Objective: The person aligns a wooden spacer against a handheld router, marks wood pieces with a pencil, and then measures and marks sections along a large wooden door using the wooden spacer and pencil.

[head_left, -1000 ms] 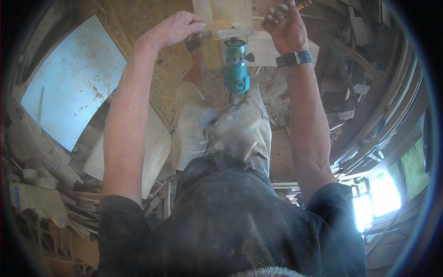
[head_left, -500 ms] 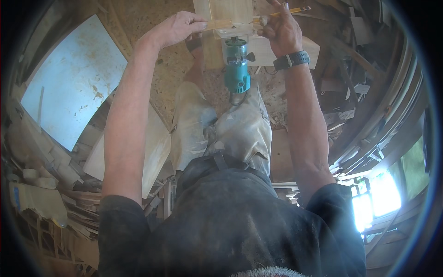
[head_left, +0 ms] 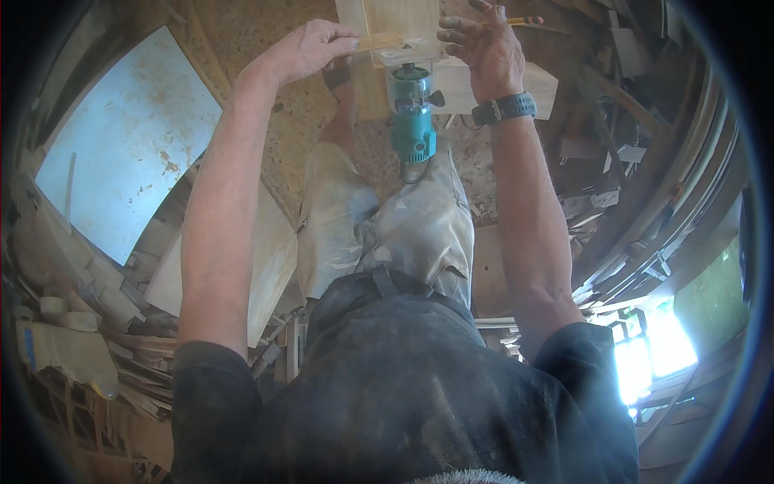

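Likely light but stiff, the wooden strip (head_left: pixel 381 40) suits end-gripping by the board (head_left: pixel 372 98)'s left edge, left hand (head_left: pixel 313 48) apparently pinching it, right hand (head_left: pixel 493 58) holding a pencil (head_left: pixel 528 21).

The left hand's grip (head_left: pixel 318 47) holds the near end of a thin wooden strip (head_left: pixel 380 42), just beyond a teal trim router (head_left: pixel 413 139) with a clear base plate (head_left: pixel 399 56). The right hand's grip (head_left: pixel 490 53), above a dark wristwatch (head_left: pixel 505 108), carries a pencil (head_left: pixel 526 21). A stained white sheet (head_left: pixel 133 137) lies left.
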Motion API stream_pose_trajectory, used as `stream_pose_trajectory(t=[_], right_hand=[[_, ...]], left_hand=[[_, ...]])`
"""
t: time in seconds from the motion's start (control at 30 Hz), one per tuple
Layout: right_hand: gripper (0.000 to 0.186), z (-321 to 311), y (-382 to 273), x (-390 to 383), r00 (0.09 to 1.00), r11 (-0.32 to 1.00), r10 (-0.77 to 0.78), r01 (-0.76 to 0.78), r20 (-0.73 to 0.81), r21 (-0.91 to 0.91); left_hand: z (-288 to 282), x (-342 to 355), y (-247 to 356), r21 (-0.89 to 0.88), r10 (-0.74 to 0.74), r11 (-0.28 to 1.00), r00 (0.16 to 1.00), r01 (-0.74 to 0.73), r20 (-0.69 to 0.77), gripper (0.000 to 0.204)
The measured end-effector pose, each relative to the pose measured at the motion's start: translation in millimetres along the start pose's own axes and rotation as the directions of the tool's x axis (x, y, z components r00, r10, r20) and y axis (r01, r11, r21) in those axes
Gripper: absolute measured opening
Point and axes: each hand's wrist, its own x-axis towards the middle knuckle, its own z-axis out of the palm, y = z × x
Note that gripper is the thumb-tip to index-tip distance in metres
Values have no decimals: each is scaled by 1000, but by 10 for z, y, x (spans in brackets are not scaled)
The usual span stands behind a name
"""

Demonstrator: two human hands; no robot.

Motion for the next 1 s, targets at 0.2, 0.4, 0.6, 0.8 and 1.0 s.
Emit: stream_pose_trajectory(t=[0.2,0.4,0.6,0.8,1.0], right_hand=[[74,6,-4,-2,1000,1000,-3,3,19,19],[71,54,-39,-11,998,999,38,-37,-45,25],[66,-61,-32,9,998,996,-65,65,2,-66],[67,195,-181,-98,995,996,-54,48,-78,-70],[65,89,-134,-54,997,994,-82,82,-2,-79]], left_hand=[[25,41,-18,6,-24,1000,1000,24,-9,39],[25,77,-34,13,-37,999,999,37,12,40],[9,88,20,23,-46,999,999,45,22,41],[-8,104,-45,37,-40,999,999,39,34,41],[4,143,-46,59,3,998,1000,-4,15,41]])
